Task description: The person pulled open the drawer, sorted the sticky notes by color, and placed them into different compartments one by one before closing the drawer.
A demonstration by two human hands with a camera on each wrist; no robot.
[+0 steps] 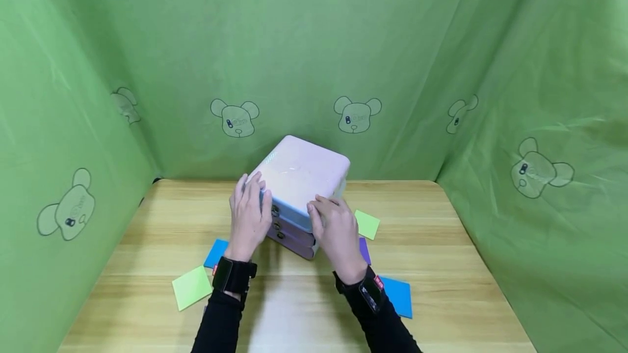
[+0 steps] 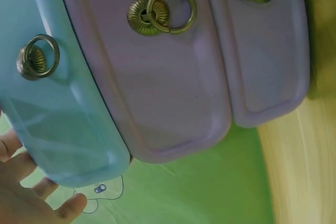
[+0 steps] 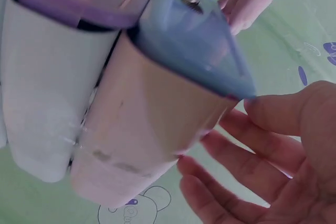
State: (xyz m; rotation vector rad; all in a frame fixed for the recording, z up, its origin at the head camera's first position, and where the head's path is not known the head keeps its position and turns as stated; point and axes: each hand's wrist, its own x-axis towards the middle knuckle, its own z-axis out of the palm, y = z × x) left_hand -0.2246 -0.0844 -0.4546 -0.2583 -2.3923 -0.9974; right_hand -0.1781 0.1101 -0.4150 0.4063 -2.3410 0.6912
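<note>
- Pink-topped three-drawer box (image 1: 306, 170), upright toward twelve o'clock on the wooden table (image 1: 432, 233), front facing seven o'clock.
- Pale blue top drawer (image 2: 73, 124); two purple drawers (image 2: 163, 93) beneath.
- Brass-coloured ring pull (image 2: 137, 17) on each.

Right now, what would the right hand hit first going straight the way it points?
The drawer box, around its near upper corner. The right hand appears to be touching it there, though exact depth at the fingertips is hard to judge.
</note>
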